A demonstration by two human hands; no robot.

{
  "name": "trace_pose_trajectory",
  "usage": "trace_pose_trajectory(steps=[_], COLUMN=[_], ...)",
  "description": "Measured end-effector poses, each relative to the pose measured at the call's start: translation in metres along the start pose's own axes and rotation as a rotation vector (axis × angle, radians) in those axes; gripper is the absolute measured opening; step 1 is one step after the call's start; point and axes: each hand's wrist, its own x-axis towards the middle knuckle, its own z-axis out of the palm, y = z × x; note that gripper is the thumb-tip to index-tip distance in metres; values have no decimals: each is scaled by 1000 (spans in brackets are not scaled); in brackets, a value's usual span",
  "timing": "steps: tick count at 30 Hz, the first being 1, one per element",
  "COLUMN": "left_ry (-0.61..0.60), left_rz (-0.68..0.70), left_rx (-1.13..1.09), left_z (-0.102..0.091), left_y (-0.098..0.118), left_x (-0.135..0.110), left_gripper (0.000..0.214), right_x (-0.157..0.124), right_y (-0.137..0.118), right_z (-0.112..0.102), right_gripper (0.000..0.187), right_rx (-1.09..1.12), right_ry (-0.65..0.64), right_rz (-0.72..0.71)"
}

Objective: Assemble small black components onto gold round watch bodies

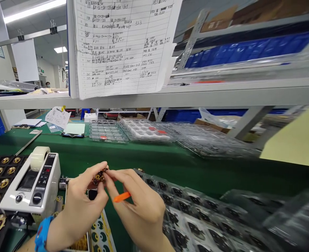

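My left hand (84, 197) is closed, with thumb and fingers pinching a small round black-and-gold part (98, 177) above the green bench. Close against it, my right hand (141, 201) has its fingertips pressed together at the part's right edge. An orange stick-like tool (122, 197) pokes out between the fingers of that hand; its working end is hidden. Fingers cover much of the round part. Below my left hand lies a sheet with ring-shaped cut-outs (100, 232), beside yellow pieces in a box (79, 244).
A white tape dispenser (32, 185) stands left, beside a black tray of gold rings (12, 161). Clear trays of black parts (193, 213) spread out at right. More clear trays (146, 130) lie under a grey shelf (133, 101), where handwritten sheets (125, 45) hang.
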Motion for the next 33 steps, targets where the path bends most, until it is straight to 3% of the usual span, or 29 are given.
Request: trace_pose_trajectory(steps=[6,11,14,17,21,23,26,28,31,33], left_ry=[-37,-36,-44,28,223,292,318,305,286,279], left_rz=[92,235,235,157,119,142,177,182,177,166], left_rx=[102,182,224,190,69,34,20,19,14,8], left_z=[2,1,-3,-13,-33,-42,-48,-48,-48,-48], left_y=[-4,-18,-26,-29,-21,-15,-8,-5,-2,1], left_x=[-2,4,13,23,32,34,34,33,31,30], left_gripper=[42,44,46,45,39,37,35,35,34,34], right_x=[7,13,16,16,5,-3,-7,-3,7,11], right_y=[1,4,7,11,19,22,25,29,40,53], right_z=[-2,-7,-9,-6,15,28,38,31,1,-26], right_gripper=[17,19,22,26,26,27,26,25,25,29], right_rx=[148,492,691,713,594,535,481,442,339,124], right_ry=[-62,-219,-281,-380,-679,-766,-760,-717,-581,-457], right_rz=[145,446,573,661,722,706,696,700,719,690])
